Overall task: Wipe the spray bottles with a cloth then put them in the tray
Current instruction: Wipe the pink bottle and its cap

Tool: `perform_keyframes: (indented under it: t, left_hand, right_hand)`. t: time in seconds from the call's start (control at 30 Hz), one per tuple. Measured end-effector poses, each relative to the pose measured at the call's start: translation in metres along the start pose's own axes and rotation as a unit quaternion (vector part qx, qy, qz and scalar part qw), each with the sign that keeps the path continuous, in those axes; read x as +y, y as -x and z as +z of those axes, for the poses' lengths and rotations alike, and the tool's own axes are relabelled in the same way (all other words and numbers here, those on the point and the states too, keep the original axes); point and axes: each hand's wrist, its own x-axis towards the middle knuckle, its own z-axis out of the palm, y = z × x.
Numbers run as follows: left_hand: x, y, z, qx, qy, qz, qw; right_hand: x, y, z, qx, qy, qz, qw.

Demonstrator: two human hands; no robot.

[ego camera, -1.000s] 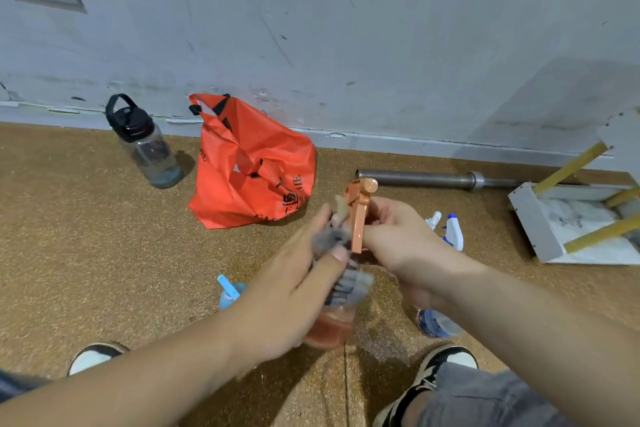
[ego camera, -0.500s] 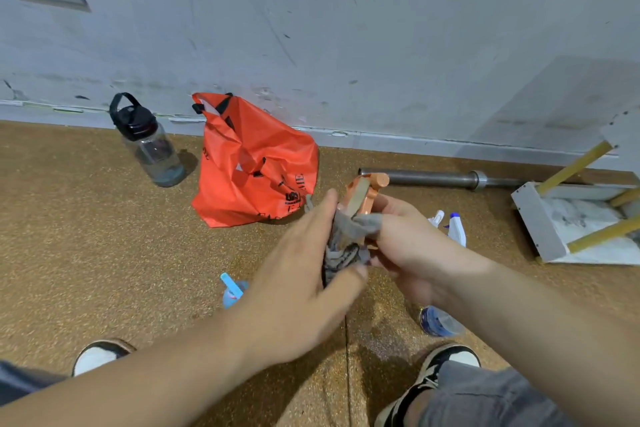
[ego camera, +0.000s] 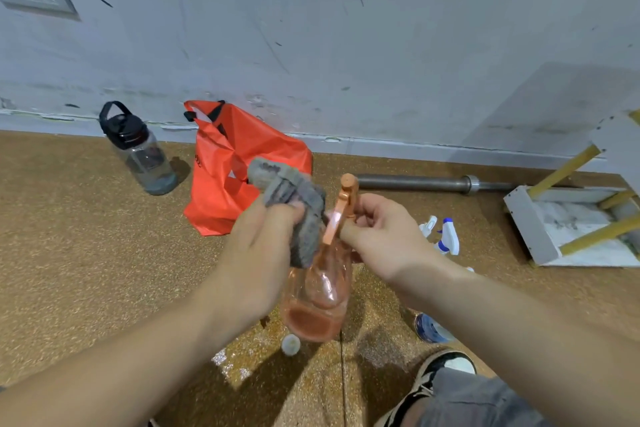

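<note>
Right hand point(ego camera: 377, 239) gripping orange spray bottle point(ego camera: 320, 295) neck, left hand point(ego camera: 263, 253) clutching grey cloth point(ego camera: 294, 204), contact possibly hidden

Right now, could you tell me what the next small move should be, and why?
Probably draw the grey cloth in the left hand down over the orange spray bottle: the right hand steadies its head, and the cloth sits only beside the trigger, the body uncovered.

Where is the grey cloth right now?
The grey cloth is bunched in the left hand, mid-frame, pressed beside the orange spray bottle that the right hand holds.
</note>
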Motion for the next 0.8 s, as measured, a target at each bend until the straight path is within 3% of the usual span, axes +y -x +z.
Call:
perform_keyframes:
  t: [0.07, 0.13, 0.27, 0.4, 0.63, 0.8]
  left_hand:
    - [0.003, 0.020, 0.006, -0.069, -0.087, 0.104, 0.988]
    - [0.003, 0.027, 0.014, -0.079, -0.169, 0.133, 0.973]
    - [0.002, 0.014, 0.012, -0.012, -0.076, 0.122, 0.990]
    - [0.016, 0.001, 0.002, -0.024, 0.013, 0.127, 0.992]
    - [0.007, -0.004, -0.011, 0.017, -0.038, 0.132, 0.990]
    - [0.003, -0.002, -0.011, 0.009, -0.088, 0.164, 0.983]
  right_hand:
    - [-0.002, 0.001, 0.003, -0.016, 0.020, -0.012, 1.000]
    - [0.002, 0.000, 0.006, -0.004, 0.017, -0.040, 0.999]
    - [0.003, 0.002, 0.013, 0.043, 0.097, -0.093, 0.990]
    - [0.000, 0.001, 0.012, 0.021, -0.021, -0.097, 0.995]
    - [-0.001, 0.003, 0.009, -0.056, 0.032, -0.074, 0.995]
    - [0.001, 0.004, 0.012, -0.036, 0.010, -0.071, 0.997]
